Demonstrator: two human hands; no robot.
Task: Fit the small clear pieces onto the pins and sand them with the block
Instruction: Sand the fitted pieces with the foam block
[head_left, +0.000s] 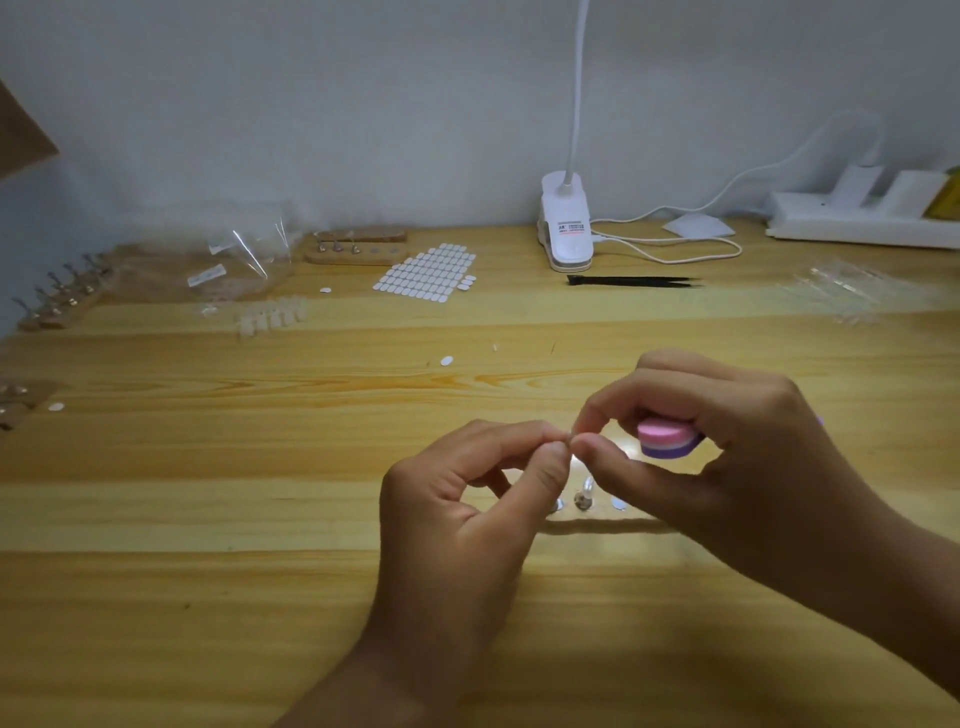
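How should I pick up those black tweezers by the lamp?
Pinch the black tweezers around the middle, coming straight down from above. They lie flat on the table, long and thin, running left to right, so fingers fit on the near and far edges. Probably avoid the pointy right end.

Block (669, 439): pink over white over purple layers. Desk (260, 519): yellow pine, streaked grain. Lamp clip (565, 223) white. Tweezers (631, 281) black.

Glossy varnished wood table (260, 519); matt foam sanding block (667, 439).
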